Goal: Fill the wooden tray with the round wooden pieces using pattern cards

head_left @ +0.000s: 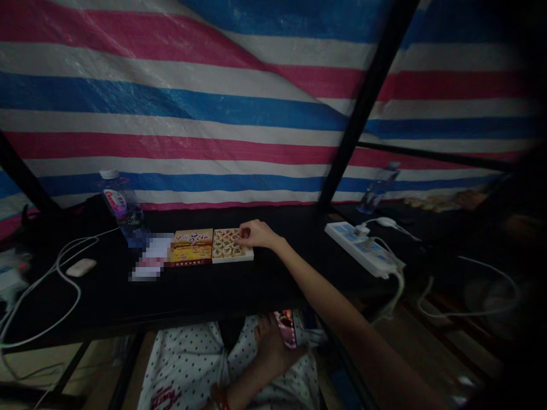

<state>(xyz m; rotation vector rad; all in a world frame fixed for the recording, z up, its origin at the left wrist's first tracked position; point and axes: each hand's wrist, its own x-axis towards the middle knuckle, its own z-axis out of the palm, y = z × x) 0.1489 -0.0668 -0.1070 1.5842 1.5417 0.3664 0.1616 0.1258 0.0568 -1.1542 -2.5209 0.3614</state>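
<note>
My right hand reaches over the right side of a shallow white box full of round Chinese chess pieces with red and black characters. Thumb and fingers are pinched at a piece near the box's right edge; the fingers mostly hide it. Touching the box on its left is a yellow and red printed box lid. Down on my lap, my left hand is closed around a phone with a lit pinkish screen, fingers on one side and thumb on the other.
On the black table stand a labelled bottle and, farther right, another bottle. A white power strip with plugged-in cords lies to the right. White cables loop around a small pale case at left.
</note>
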